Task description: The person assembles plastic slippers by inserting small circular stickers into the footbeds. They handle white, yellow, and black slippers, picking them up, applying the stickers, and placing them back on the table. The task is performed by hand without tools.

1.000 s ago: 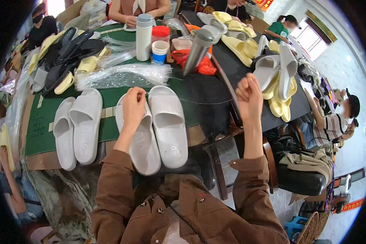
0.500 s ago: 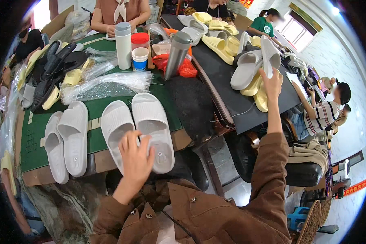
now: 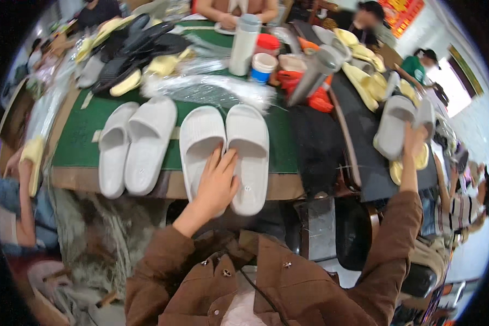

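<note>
A pair of grey slide sandals (image 3: 248,187) lies at the table's front edge, toes pointing away from me. My left hand (image 3: 216,182) is over their inner sides, fingers apart, its fingertips touching near the straps. My right hand (image 3: 414,142) reaches out to the dark table on the right. Its fingers are closed on a grey slide (image 3: 426,117), somewhat blurred, beside another grey slide (image 3: 395,130); yellow slides (image 3: 396,171) lie beneath them. Another grey pair (image 3: 149,146) rests to the left on the green mat.
Clear plastic strips (image 3: 206,91) lie behind the sandals. A white bottle (image 3: 244,46), a paper cup (image 3: 262,68) and a steel tumbler (image 3: 312,76) stand further back. Black and yellow slides (image 3: 130,54) are heaped at the left. People sit around the tables.
The view has swung left, so the table appears shifted right. My left fingers have moved up to the straps' inner sides. The slide in my right hand has come down beside the other.
</note>
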